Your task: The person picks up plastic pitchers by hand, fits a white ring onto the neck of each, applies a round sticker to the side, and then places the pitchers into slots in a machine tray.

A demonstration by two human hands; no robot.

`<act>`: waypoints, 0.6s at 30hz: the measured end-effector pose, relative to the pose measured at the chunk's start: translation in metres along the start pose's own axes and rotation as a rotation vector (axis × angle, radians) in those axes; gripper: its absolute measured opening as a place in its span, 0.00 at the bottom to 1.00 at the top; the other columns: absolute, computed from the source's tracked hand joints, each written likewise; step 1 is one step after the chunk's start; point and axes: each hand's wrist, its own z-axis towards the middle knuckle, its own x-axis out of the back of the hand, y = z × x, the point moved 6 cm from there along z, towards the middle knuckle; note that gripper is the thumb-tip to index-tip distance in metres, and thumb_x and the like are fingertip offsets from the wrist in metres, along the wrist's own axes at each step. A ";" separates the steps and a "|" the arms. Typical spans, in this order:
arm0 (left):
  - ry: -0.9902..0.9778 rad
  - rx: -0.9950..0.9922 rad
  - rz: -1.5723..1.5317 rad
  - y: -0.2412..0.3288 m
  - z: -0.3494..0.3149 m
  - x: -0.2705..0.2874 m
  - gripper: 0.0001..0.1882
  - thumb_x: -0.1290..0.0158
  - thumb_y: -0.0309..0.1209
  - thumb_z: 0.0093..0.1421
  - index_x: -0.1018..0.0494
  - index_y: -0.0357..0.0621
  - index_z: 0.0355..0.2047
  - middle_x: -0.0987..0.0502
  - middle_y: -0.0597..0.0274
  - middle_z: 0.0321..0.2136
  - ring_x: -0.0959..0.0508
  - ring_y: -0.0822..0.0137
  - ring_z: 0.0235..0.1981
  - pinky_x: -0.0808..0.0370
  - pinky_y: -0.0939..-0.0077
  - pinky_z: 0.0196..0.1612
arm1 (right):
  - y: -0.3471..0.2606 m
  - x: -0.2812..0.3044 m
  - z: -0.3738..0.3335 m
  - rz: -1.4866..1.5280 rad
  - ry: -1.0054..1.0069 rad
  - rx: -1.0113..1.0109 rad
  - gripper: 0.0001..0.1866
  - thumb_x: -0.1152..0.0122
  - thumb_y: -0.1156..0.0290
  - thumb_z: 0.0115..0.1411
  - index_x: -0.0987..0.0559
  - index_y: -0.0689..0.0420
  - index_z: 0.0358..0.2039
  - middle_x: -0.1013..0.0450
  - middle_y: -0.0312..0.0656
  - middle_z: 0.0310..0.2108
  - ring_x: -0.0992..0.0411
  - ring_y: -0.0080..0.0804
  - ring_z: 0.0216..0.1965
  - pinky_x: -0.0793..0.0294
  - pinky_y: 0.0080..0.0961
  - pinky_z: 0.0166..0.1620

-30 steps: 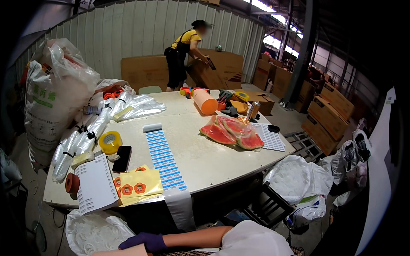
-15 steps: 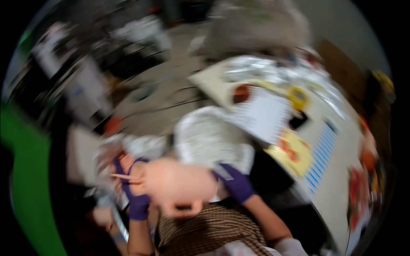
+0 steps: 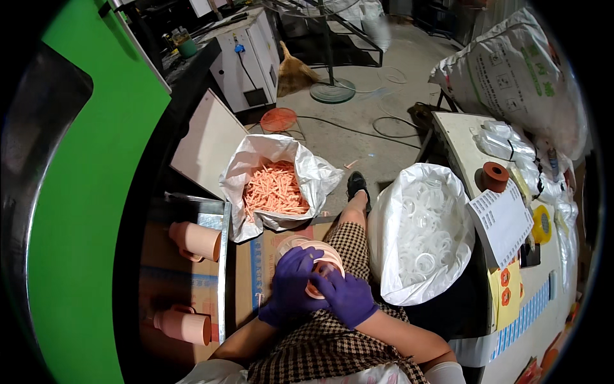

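Observation:
In front of my lap I hold a pink plastic mug (image 3: 331,251) with its round end turned up toward me. My left hand (image 3: 289,288), in a purple glove, is closed round its near left side. The gloved right hand (image 3: 347,299) grips the right side, with fingertips at the round edge. A translucent curved edge shows beside the mug's far left; I cannot tell what it belongs to. The mug's handle is hidden. Two more pink mugs with handles, an upper one (image 3: 196,240) and a lower one (image 3: 182,325), lie on their sides to my left.
Ahead stands a white sack (image 3: 326,171) of thin pink plastic pieces. To the right is a white sack (image 3: 382,256) of clear rings. A worktable (image 3: 457,131) at the right bears papers, a brown tape roll (image 3: 494,176) and plastic bags. A green panel (image 3: 83,211) rises at the left.
The view has swung left and steadied. The mug, formerly lying sideways between my hands with its handle showing, now has a round end facing up. My hands have come together around it.

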 end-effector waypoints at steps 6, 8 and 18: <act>0.105 0.053 0.111 -0.020 -0.008 -0.004 0.30 0.33 0.44 0.52 0.28 0.37 0.47 0.24 0.45 0.42 0.23 0.42 0.44 0.26 0.53 0.49 | 0.012 -0.034 0.012 0.369 -0.280 -0.123 0.19 0.33 0.57 0.52 0.20 0.41 0.46 0.24 0.44 0.28 0.22 0.44 0.27 0.24 0.39 0.28; 0.049 -0.056 0.124 -0.033 0.010 -0.002 0.29 0.32 0.39 0.52 0.29 0.37 0.48 0.25 0.43 0.45 0.21 0.46 0.44 0.25 0.56 0.50 | 0.013 -0.028 0.034 0.333 -0.243 -0.121 0.34 0.33 0.60 0.53 0.31 0.43 0.61 0.24 0.49 0.41 0.23 0.46 0.29 0.23 0.41 0.31; 0.501 0.039 -0.126 -0.155 0.109 0.105 0.64 0.28 0.27 0.44 0.62 0.36 0.72 0.32 0.45 0.61 0.29 0.53 0.60 0.33 0.61 0.64 | 0.108 0.029 0.010 0.212 0.128 -0.267 0.23 0.27 0.67 0.52 0.20 0.52 0.49 0.25 0.46 0.50 0.23 0.45 0.44 0.22 0.38 0.43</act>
